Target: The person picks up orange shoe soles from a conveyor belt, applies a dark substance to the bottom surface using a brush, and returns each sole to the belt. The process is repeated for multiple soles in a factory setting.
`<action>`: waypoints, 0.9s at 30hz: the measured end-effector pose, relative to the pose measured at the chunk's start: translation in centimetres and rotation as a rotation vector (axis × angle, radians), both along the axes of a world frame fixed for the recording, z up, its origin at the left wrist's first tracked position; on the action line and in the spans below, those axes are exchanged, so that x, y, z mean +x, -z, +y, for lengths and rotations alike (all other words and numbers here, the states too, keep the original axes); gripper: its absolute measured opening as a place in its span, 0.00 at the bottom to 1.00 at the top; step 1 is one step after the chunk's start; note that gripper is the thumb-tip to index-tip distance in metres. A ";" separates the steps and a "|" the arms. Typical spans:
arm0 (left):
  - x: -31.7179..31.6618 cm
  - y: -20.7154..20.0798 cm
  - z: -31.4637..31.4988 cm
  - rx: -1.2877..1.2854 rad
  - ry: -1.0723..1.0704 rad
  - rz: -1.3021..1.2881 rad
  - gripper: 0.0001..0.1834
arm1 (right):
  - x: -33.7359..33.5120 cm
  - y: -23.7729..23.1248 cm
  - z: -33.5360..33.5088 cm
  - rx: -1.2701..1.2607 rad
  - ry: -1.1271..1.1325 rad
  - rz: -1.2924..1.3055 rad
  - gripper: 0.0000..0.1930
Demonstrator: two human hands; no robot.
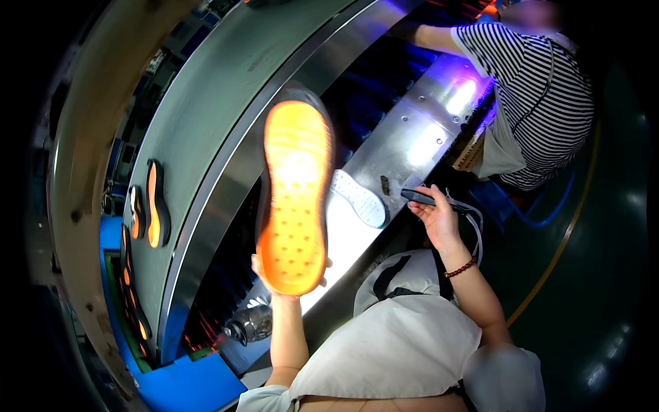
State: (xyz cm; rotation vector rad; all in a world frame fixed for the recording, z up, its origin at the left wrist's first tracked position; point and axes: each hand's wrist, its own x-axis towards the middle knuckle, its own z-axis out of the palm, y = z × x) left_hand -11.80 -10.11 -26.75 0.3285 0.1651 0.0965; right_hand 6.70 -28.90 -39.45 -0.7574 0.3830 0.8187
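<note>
- Left hand [288, 280] raised on an upright forearm, fingers closed around the heel end of a shoe with a glowing orange dotted rubber sole [295, 196], sole facing the camera.
- Right hand [437, 218] lifted beside the steel bench [412, 141], palm up, gripping a slim dark tool [419, 198].
- White sole [359, 198] lying on the bench just right of the shoe.

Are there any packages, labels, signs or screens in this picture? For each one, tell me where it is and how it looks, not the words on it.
Dark slim device: in the right hand, flat and oblong, black, a pale cord hanging from it; whether it has a screen cannot be told.
Packages, labels, signs: none can be made out.
The left hand holds only an orange shoe sole.
</note>
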 end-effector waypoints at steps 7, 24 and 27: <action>17.8 -5.7 7.5 0.042 -0.217 -0.206 0.35 | 4.1 -0.4 1.5 0.053 -0.103 -0.022 0.18; 37.1 -5.2 11.3 0.736 -0.621 0.483 0.30 | 8.1 1.1 -1.6 0.095 -0.195 -0.012 0.16; 35.3 -6.2 11.5 1.428 -1.154 0.563 0.31 | 8.6 0.9 -2.5 0.092 -0.194 -0.017 0.17</action>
